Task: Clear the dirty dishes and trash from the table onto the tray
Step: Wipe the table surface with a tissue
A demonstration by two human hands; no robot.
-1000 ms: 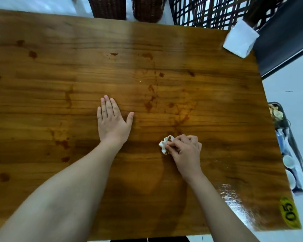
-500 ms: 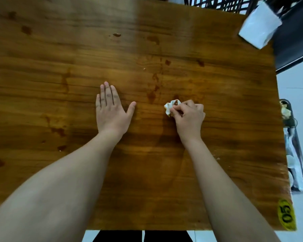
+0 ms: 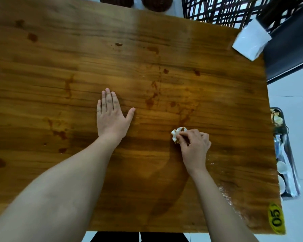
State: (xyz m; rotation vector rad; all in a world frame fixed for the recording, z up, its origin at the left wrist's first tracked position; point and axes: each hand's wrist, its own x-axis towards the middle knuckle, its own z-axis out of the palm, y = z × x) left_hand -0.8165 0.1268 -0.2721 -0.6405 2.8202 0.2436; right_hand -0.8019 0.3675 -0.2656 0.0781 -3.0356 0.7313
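While my right grip (image 3: 196,147) pinches the soiled napkin (image 3: 176,134), the tray (image 3: 291,154) lies off to its right; left grip (image 3: 111,117) flat, open, farther.

brown wood-grain table (image 3: 77,67), white stained napkin (image 3: 177,134), yellow sticker (image 3: 276,219)

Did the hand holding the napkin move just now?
Yes. The right hand gripping the napkin pulled back toward the person, away from the dark stain on the table it was beside half a second ago.
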